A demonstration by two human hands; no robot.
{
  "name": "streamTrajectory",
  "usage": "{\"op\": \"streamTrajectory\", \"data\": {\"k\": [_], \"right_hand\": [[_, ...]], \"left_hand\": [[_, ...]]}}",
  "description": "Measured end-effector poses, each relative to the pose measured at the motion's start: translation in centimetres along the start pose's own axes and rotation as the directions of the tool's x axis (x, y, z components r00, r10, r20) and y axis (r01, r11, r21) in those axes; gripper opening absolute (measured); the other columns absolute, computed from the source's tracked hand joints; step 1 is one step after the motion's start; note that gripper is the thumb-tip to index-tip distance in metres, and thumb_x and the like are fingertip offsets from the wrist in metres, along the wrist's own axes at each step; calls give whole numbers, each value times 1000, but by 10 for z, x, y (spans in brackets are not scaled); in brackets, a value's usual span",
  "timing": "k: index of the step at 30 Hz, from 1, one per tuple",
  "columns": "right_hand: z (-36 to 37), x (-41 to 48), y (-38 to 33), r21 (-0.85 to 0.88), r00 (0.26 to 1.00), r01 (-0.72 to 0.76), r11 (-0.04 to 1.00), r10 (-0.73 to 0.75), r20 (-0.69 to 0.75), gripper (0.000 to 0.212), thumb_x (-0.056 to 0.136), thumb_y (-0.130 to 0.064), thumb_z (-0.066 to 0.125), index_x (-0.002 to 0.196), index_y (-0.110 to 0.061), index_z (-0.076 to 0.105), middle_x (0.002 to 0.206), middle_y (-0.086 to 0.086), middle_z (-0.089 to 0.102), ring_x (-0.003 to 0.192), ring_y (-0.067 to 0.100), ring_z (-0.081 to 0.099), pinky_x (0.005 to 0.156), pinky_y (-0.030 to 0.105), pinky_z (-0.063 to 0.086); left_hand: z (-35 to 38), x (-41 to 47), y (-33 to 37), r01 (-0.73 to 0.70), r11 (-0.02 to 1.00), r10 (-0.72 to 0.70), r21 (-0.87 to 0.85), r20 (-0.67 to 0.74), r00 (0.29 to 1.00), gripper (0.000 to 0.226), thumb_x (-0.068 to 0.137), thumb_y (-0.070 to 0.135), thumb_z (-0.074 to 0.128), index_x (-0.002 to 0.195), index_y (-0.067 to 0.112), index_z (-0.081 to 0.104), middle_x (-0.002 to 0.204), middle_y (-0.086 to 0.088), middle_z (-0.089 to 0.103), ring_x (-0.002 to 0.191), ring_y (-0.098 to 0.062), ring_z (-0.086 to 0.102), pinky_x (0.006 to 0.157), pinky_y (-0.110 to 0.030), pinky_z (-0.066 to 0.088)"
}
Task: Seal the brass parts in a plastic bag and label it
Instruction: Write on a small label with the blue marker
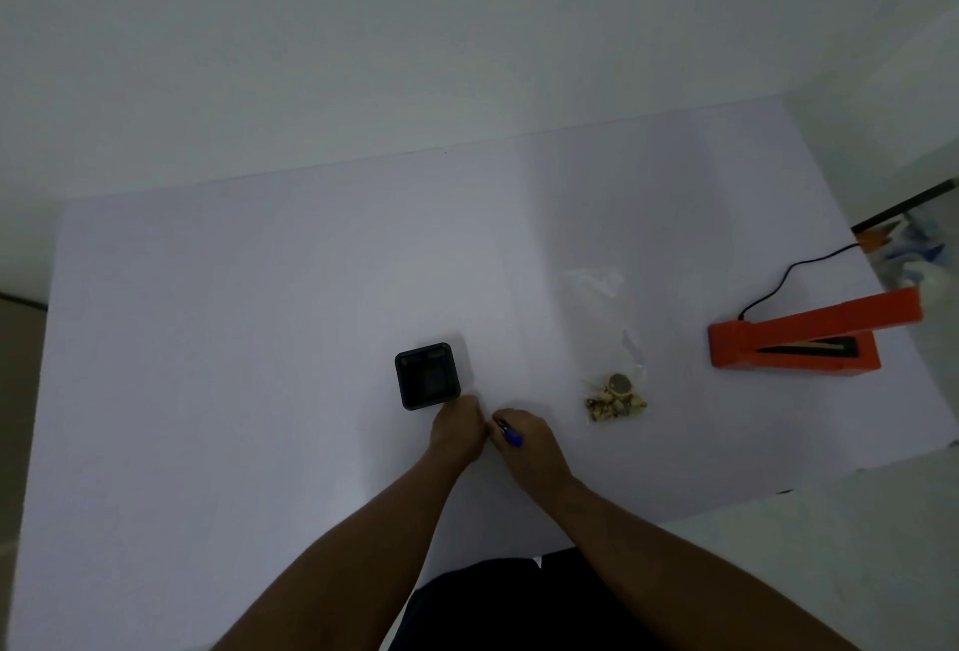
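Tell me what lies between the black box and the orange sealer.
In the head view: the plastic bag holding the brass parts.

No writing, brand, number or sign can be read anywhere in this dim view. The orange plastic heat sealer (794, 339), the square black plastic container (427, 376) and the clear plastic bag of small brass parts (615, 391) seem to carry no legible mark, though the light is poor.
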State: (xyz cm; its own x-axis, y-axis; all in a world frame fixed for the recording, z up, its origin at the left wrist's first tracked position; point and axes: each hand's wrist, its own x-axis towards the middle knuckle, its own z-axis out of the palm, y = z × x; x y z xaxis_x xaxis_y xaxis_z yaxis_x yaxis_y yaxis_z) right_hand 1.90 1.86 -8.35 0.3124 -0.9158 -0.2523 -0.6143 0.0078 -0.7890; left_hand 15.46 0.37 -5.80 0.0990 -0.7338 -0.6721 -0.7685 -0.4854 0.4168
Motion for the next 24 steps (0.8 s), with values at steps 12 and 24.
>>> {"op": "streamTrajectory", "data": {"k": [12,24], "right_hand": [[1,1,-2,6,1000,-14,1000,14,-10,32,94,-25,51,65,-12,52,66,6,55,61,17,52,61,28,44],[2,3,3,-32,999,-7,999,6,-32,29,92,-15,55,65,-6,54,65,8,56,61,20,54,60,37,48]], "left_hand": [[-1,-1,1,1,1000,-1,-10,4,1000,5,87,9,55,84,8,59,92,-14,66,85,-26,63,68,-31,47],[-1,0,0,4,999,-4,-33,-4,1000,10,87,14,58,90,5,63,93,-14,67,86,-26,64,72,-34,51]]}}
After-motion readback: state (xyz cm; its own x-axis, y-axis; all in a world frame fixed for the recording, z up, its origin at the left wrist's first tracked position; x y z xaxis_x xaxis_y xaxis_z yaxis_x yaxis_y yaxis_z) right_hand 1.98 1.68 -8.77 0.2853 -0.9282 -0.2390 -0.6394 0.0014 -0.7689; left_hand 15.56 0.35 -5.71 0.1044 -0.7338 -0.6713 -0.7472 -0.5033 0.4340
